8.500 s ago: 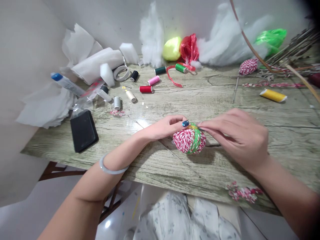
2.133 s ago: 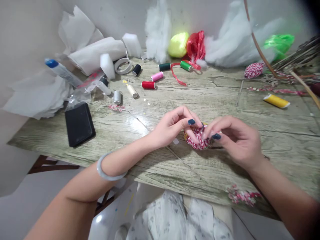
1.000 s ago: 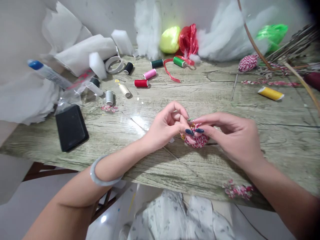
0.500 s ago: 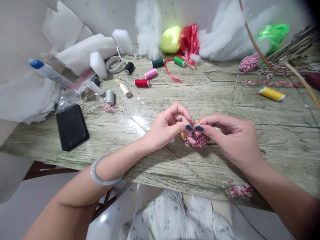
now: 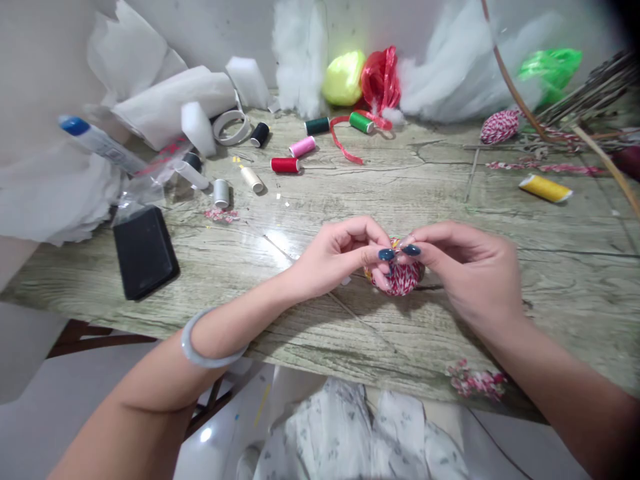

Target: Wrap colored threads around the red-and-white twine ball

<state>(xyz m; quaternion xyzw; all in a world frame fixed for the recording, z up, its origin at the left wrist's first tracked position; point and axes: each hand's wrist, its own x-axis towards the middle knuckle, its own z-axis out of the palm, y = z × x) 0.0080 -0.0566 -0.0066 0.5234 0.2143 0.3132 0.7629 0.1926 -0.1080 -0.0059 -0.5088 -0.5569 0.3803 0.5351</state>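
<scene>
No lettering, label or number can be read anywhere.

A wood-grain table [image 5: 500, 220] carries thread spools [image 5: 285, 165], a black case [image 5: 145, 252] and a twine ball [image 5: 401, 277].

Red-and-white striped twine ball [image 5: 403, 280]; yellow spool [image 5: 545, 189].

The green band seen earlier on the twine ball [image 5: 400, 279] is now hidden; the left hand [image 5: 337, 260] and right hand [image 5: 470, 270] have closed, thumbs meeting on top.
</scene>
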